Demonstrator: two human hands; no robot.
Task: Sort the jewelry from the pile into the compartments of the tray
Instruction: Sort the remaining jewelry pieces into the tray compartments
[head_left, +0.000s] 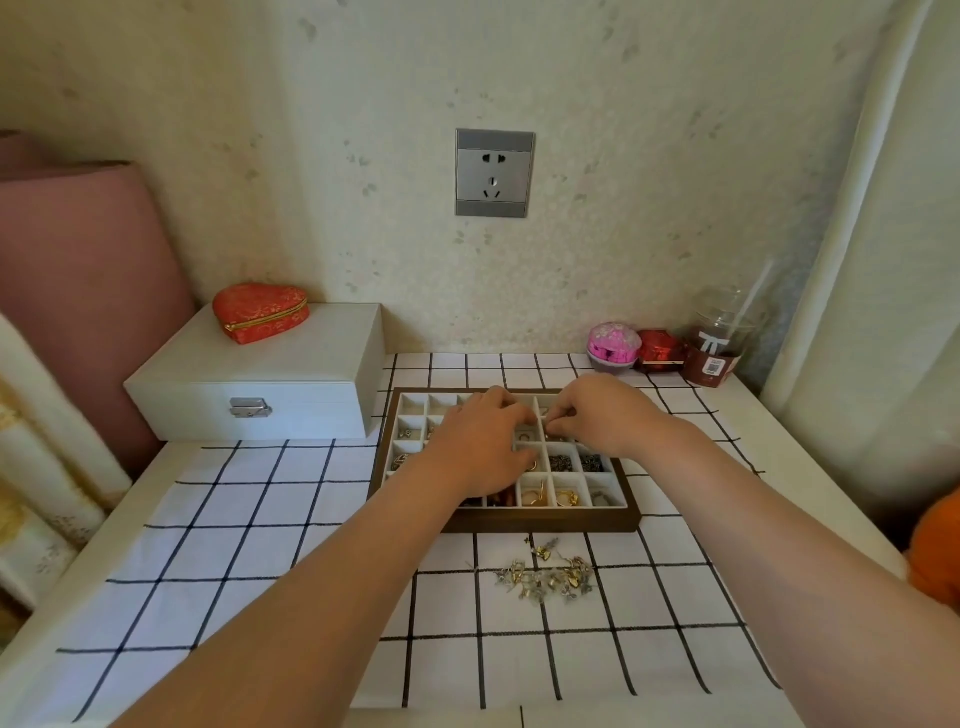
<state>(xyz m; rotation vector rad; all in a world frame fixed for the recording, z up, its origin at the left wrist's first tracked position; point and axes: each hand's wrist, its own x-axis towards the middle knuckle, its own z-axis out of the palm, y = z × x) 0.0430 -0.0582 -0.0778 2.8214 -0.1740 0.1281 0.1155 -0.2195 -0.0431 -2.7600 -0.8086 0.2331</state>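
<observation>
Black-gridded white cloth (260, 545) covers the table. At ten o'clock from the tray sits a big white latched box (291, 374). Centre stage is the dark wood-framed tray with white compartments (631, 514), several already holding rings and chains. Both hands are over its far rows: left hand (483, 447) with fingers curled down, right hand (597, 415) with fingertips bunched at nine o'clock of its palm, and I cannot tell whether either holds a piece. The loose pile of gold and silver jewelry (550, 574) lies on the cloth at six o'clock, just beside the tray.

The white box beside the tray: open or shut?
Shut: the white box has its lid flat, with a red heart case on top.
</observation>
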